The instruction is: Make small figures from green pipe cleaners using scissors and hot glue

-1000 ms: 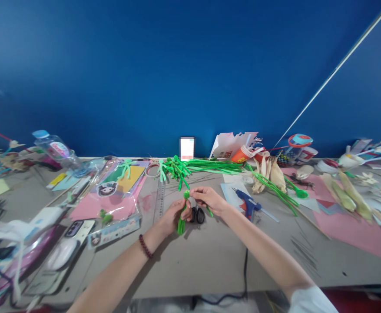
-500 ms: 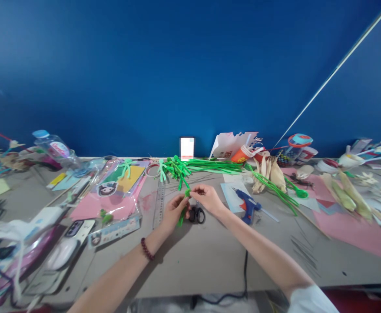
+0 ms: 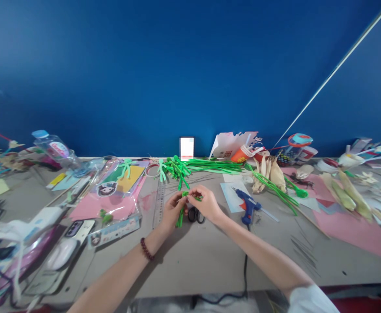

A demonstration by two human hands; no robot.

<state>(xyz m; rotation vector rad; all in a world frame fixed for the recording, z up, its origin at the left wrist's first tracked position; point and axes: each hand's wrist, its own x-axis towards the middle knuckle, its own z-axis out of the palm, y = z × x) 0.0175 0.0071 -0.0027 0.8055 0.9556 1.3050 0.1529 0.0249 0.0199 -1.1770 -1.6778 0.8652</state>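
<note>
Both hands meet over the middle of the table around green pipe cleaners [image 3: 180,217]. My left hand [image 3: 172,211] is closed on them, with green ends hanging below its fingers. Thumb and fingertips of my right hand [image 3: 206,202] pinch the top of the same green piece, and a short green bit shows beside them. The exact shape between the fingers is partly hidden. Black-handled scissors [image 3: 193,215] lie just under the right hand. Beyond the hands rests a heap of twisted green pipe cleaners [image 3: 176,167], with straight ones [image 3: 219,166] to its right.
A blue glue gun [image 3: 249,206] with its cord lies to the right, near dried husks [image 3: 276,176]. On the left are a clear ruler [image 3: 159,204], pink paper [image 3: 87,206] in plastic, a phone [image 3: 79,228] and a bottle [image 3: 55,148]. A blue wall [image 3: 177,78] stands behind.
My right hand has turned slightly and drawn the green pipe cleaner tip down and to the right. My left hand stays nearly in place, still holding the piece.
</note>
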